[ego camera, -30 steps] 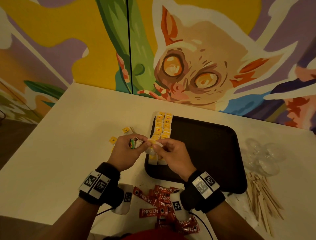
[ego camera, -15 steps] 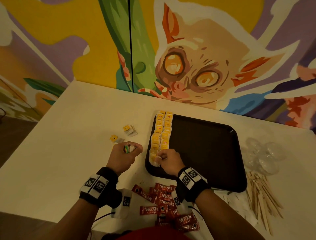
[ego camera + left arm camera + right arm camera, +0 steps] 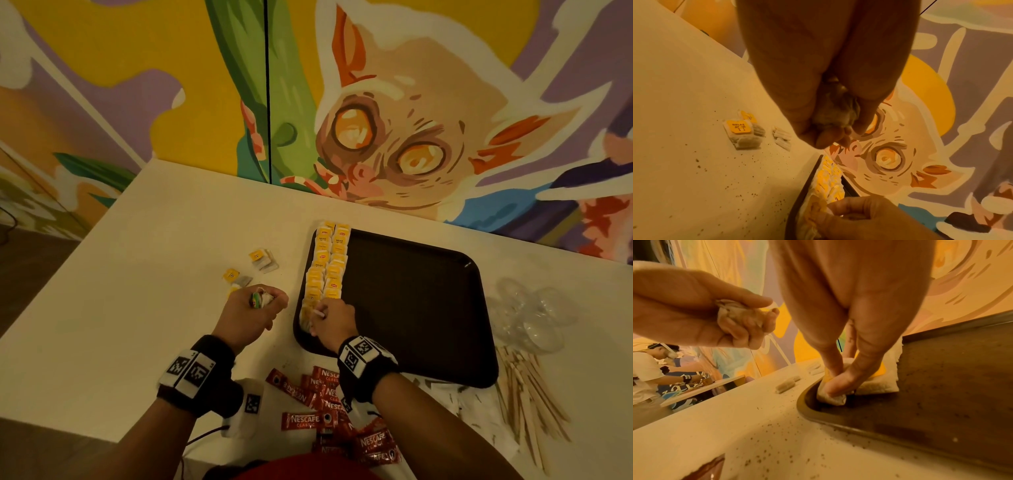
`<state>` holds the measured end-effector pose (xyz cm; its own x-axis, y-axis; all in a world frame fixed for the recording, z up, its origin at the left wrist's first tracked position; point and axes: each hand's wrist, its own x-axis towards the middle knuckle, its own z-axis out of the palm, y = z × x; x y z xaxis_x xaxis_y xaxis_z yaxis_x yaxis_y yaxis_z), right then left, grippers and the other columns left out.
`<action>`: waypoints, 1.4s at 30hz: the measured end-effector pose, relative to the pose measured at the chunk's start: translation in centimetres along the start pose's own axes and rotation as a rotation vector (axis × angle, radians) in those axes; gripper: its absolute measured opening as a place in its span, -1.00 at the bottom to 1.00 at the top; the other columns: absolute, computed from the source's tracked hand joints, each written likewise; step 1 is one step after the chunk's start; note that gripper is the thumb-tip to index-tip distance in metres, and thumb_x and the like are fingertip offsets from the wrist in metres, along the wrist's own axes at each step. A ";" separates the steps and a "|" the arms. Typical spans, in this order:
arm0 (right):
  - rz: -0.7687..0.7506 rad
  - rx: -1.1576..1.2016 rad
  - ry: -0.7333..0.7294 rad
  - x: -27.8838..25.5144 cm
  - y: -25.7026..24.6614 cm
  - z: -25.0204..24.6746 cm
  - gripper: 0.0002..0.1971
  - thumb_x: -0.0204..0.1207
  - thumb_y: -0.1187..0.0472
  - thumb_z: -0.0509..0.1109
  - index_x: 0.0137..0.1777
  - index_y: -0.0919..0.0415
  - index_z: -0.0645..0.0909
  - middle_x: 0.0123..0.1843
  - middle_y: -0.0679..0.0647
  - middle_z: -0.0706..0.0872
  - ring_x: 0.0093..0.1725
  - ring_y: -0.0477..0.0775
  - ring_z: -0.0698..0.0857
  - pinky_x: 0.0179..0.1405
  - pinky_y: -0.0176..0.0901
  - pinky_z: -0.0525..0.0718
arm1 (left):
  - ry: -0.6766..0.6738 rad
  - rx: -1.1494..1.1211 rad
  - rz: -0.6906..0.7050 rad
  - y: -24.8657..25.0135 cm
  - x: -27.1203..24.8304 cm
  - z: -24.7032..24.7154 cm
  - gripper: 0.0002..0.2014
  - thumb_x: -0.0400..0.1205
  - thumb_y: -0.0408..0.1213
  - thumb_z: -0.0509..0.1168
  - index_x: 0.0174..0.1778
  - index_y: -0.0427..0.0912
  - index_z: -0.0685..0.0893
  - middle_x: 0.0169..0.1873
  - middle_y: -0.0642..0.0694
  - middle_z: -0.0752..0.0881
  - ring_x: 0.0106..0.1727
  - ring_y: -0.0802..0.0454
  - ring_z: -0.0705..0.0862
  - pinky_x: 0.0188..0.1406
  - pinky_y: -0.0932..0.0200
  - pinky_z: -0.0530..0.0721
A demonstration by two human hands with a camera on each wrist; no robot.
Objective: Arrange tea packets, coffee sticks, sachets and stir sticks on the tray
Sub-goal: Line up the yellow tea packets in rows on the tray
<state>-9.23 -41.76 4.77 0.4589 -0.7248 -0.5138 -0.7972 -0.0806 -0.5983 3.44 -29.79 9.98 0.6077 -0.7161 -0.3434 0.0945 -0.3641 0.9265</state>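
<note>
A black tray (image 3: 411, 308) lies on the white table, with two rows of yellow-tagged tea packets (image 3: 329, 267) along its left edge. My right hand (image 3: 317, 317) pinches a tea packet (image 3: 831, 398) between thumb and fingers and sets it into the tray's near left corner (image 3: 807, 402). My left hand (image 3: 262, 301) hovers left of the tray, fingers curled round a bunch of tea packets (image 3: 731, 313) (image 3: 836, 113). Red coffee sticks (image 3: 325, 404) lie heaped near the table's front edge. Wooden stir sticks (image 3: 527, 394) lie right of the tray.
Loose tea packets (image 3: 263, 260) (image 3: 742, 133) lie on the table left of the tray. Clear plastic cups (image 3: 534, 318) lie at the right. Tea crumbs speckle the table (image 3: 777, 443). A painted wall stands behind. Another person (image 3: 647, 369) works at a far table.
My hands parted: the right one carried a tea packet from the left hand down to the tray's near left corner. The left hand drew back left with its bunch.
</note>
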 end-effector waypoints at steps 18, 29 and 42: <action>-0.351 0.103 0.234 -2.7 -2.6 -2.6 -0.84 0.59 0.02 0.42 0.10 0.02 0.63 0.03 -0.06 0.67 0.01 -0.03 0.69 0.02 0.05 0.76 | -0.187 -0.642 -0.340 1.3 -0.2 -0.1 -0.43 0.69 0.18 0.07 0.04 -0.34 0.64 -0.15 -0.31 0.72 -0.26 -0.11 0.66 -0.31 0.09 0.58; -0.568 -0.020 -0.022 -5.0 -6.0 -2.2 -0.55 0.42 0.00 0.58 0.29 0.06 0.64 0.12 -0.02 0.54 -0.09 -0.18 0.49 -0.11 -0.38 0.44 | -0.186 -0.451 -0.297 2.0 -0.4 1.2 -0.20 0.71 0.27 -0.06 0.19 -0.52 0.59 -0.12 -0.40 0.63 -0.06 -0.24 0.63 0.04 -0.15 0.55; -0.403 0.578 -0.062 -5.5 -5.6 -3.1 -0.93 0.53 0.18 0.53 -0.08 0.09 0.69 -0.08 -0.06 0.72 -0.32 -0.07 0.70 -0.41 -0.23 0.68 | -0.131 -0.519 -0.345 1.9 -0.7 0.6 -0.40 0.69 0.14 0.15 0.35 -0.36 0.58 -0.08 -0.24 0.63 -0.23 -0.05 0.62 -0.37 0.07 0.58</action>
<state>-8.53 -39.46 12.85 0.7098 -0.6733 -0.2070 -0.2324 0.0536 -0.9711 2.75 -30.35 11.93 0.3758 -0.6882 -0.6206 0.6574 -0.2740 0.7020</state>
